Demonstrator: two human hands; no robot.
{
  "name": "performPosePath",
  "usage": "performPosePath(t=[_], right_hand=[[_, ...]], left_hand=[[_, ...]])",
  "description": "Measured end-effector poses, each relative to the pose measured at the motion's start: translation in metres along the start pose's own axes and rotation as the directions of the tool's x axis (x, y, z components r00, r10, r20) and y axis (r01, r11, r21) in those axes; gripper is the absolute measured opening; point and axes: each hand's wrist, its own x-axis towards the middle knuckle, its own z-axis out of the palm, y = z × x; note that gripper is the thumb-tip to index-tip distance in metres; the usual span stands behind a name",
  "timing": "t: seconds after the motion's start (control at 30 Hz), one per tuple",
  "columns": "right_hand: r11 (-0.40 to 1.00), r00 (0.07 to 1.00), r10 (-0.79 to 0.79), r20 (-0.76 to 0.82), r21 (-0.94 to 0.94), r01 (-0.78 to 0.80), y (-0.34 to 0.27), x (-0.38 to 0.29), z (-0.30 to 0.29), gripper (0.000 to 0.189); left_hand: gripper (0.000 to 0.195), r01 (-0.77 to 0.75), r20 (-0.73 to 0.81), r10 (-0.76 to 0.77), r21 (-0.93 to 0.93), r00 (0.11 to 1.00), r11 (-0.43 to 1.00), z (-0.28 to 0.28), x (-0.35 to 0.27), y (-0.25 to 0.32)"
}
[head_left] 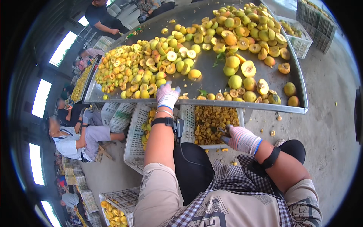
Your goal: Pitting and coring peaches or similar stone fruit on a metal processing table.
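My left hand, in a striped knit glove, reaches over the near rim of a metal sorting table. Its fingers are beside halved yellow-green stone fruit; whether they grip one is unclear. Lower and to the right, my right hand, also gloved, is above a white plastic crate of brownish fruit pieces. Its fingers are bent, and what they may hold cannot be made out. A large heap of cut and whole fruit covers the table's left and back, with bigger fruit at the right.
A second plastic crate with fruit stands under the table's left part. Another crate of yellow fruit is at the lower left. A seated co-worker is at the left; a person stands beyond the table. More crates stand at the back right.
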Motion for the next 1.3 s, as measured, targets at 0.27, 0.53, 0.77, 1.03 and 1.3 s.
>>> performPosePath(t=[0.27,0.53,0.77,1.03,1.3], right_hand=[[0.997,0.986,0.034,-0.161,0.077,-0.022,0.007,0.001,0.0,0.046],[0.956,0.951,0.026,-0.309,0.284,0.067,0.01,-0.004,-0.006,0.041],[0.857,0.844,-0.138,-0.519,0.364,0.364,0.022,-0.004,-0.001,0.038],[0.977,0.837,-0.088,-0.541,0.117,0.178,0.015,-0.017,-0.012,0.04],[0.998,0.831,-0.064,-0.552,-0.019,0.064,-0.004,-0.021,-0.023,0.032]], left_hand=[[0.051,0.167,0.178,-0.176,0.061,0.968,0.984,0.017,0.032,-0.006],[0.049,0.346,0.281,0.211,-0.842,0.936,-0.413,-0.014,-0.05,0.045],[0.049,0.534,0.351,0.409,-0.648,0.842,-0.543,0.004,-0.153,0.101],[0.06,0.483,0.372,0.316,-0.751,0.873,-0.451,0.027,-0.176,0.124],[0.055,0.385,0.287,0.31,-0.862,0.906,-0.329,0.025,-0.179,0.132]])
